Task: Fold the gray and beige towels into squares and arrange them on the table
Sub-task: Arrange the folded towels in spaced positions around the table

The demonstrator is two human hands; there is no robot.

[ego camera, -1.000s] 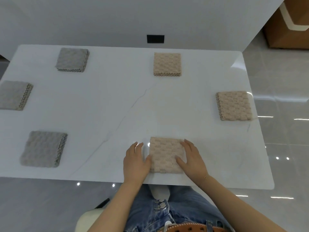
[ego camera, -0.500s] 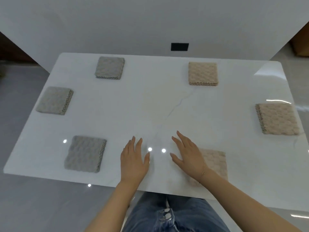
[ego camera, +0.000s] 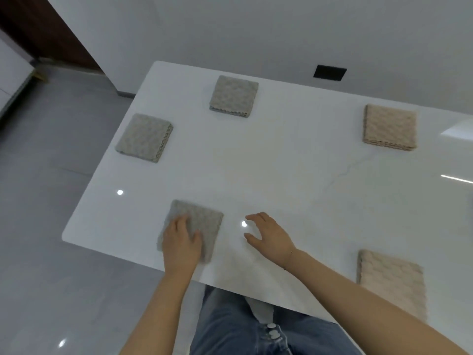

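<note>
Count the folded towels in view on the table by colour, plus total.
Gray: 3, near gray towel under the left hand, left-edge gray towel, far gray towel
Beige: 2, far beige towel, near beige towel
Total: 5

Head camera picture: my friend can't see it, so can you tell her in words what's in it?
A person's left hand rests on a folded gray towel at the near edge of a white table, while the right hand hovers open beside it, holding nothing. Two more folded gray towels and two folded beige towels lie apart on the table.
</note>
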